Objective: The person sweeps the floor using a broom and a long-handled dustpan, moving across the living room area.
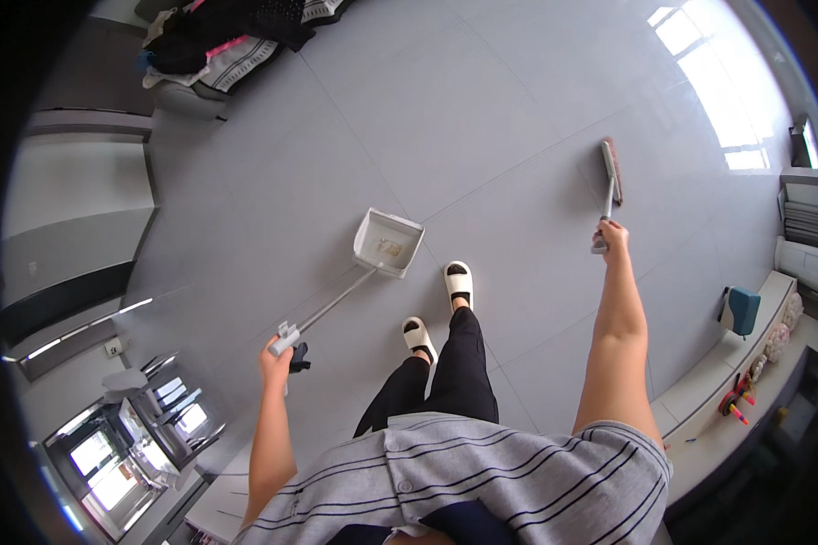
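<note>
My left hand (275, 361) is closed round the upper end of a long-handled dustpan (400, 225), whose grey pole slants away to the right. The white pan rests on the floor ahead of my feet, with a little brownish debris inside. Out to the right, my right hand (614, 236) grips the grey handle of a broom (612, 171). The broom's narrow head with reddish-brown bristles is at the floor, well apart from the dustpan.
Grey tiles cover the floor (273, 200). Clothes (236, 45) are heaped on a grey seat at the far left. A low white cabinet (718, 363) runs along the right, with a blue-and-white box (742, 311) beside it. My feet wear cream slippers (460, 283).
</note>
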The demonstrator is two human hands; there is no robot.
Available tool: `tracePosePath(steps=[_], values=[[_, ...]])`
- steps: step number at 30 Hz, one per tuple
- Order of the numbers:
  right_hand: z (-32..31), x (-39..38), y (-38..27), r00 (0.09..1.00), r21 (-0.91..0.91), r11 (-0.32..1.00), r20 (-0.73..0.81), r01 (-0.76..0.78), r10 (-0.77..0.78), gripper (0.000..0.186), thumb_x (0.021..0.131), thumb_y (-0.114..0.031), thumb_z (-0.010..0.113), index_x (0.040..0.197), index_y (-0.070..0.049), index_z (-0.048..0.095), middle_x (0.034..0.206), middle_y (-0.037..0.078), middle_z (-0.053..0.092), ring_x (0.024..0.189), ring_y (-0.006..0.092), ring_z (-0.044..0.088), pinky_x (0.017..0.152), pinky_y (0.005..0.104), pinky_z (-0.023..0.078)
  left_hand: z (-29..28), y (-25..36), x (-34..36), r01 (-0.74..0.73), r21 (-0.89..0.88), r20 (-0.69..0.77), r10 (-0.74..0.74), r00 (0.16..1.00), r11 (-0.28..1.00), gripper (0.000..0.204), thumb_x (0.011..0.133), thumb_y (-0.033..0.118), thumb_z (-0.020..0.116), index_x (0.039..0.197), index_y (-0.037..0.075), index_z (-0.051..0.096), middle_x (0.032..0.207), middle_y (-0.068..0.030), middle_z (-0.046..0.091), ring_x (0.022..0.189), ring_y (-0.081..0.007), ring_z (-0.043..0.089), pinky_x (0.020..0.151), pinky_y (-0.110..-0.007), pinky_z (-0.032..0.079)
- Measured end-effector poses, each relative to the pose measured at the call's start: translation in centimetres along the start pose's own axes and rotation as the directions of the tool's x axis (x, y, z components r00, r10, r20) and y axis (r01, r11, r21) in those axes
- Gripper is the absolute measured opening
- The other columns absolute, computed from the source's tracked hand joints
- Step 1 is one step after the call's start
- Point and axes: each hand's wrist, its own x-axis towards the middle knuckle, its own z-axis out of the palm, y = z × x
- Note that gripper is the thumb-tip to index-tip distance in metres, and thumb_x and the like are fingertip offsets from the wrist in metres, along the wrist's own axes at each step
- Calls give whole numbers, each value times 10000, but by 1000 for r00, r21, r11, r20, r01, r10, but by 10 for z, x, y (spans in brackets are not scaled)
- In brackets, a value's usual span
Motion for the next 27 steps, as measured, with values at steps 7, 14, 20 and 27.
tracePosePath(steps=[7,14,20,27], values=[[52,-105,81,986,-565,808,111,169,-128,99,718,-23,552,806,2,588,578,38,514,465,129,505,409,285,429,-6,-2,9,-35,98,128,22,992,995,428,660,77,559,1079,2,598,797,-89,645,735,-145,595,664,-277,458],[66,-309,197,911,-612,722,407,323,-62,379,663,-79,603,1040,-41,618,622,61,569,504,138,552,463,320,455,-1,-16,26,-202,250,192,156,969,947,438,626,159,587,1056,81,623,808,-142,649,744,-288,621,652,-368,477],[55,-404,212,823,-441,875,561,201,94,521,695,16,607,1209,12,522,638,73,593,471,127,534,423,272,434,10,0,10,-262,285,149,227,962,922,368,628,157,587,990,118,642,827,-131,647,764,-307,615,642,-387,476],[12,-397,179,824,-314,940,563,138,67,548,678,30,603,1217,29,505,637,92,605,468,129,538,424,265,435,36,9,8,-302,211,121,281,952,930,383,620,193,624,987,84,646,795,-154,651,759,-319,626,654,-389,488]])
